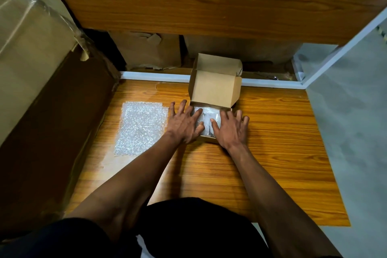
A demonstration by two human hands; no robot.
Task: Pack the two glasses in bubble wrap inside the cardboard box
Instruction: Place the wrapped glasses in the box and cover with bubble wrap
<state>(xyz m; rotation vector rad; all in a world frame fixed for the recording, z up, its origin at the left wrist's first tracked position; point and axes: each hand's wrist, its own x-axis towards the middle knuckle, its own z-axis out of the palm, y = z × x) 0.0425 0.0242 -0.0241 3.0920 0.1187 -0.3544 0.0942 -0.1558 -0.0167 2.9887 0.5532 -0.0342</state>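
Both my hands are down over the small cardboard box (213, 90) at centre of frame, w/ its lid flap standing up at the far side. My left hand (185, 122) lies flat w/ fingers spread and straight, covering the left part of the box opening, fingertips reaching toward the far rim. My right hand (230, 128) is the same: fingers splayed, relaxed, palm down over the right part of the opening. Neither hand is clenched or wrapped round anything; they press or rest on top of what's inside.

Between the two hands, in the box, I can see bubble-wrapped bundles (206, 119), pale and crinkly. Prob the glasses, but the wrap hides them, so can't tell how many or how they lie.

A spare bubble wrap sheet (140, 128) lies flat on the wooden table (272, 153) just left of the box, centre-left of frame, near my left hand but not touching it.

Far left of frame: a big cardboard carton (31, 48) w/ clear tape on its edge, leaning beside the table. Top of frame: a wooden shelf board (209, 6) w/ white frame, and under it, behind the small box, more brown cartons (150, 52). Right side: grey floor (351, 132). Bottom of frame: my forearms and dark clothing.
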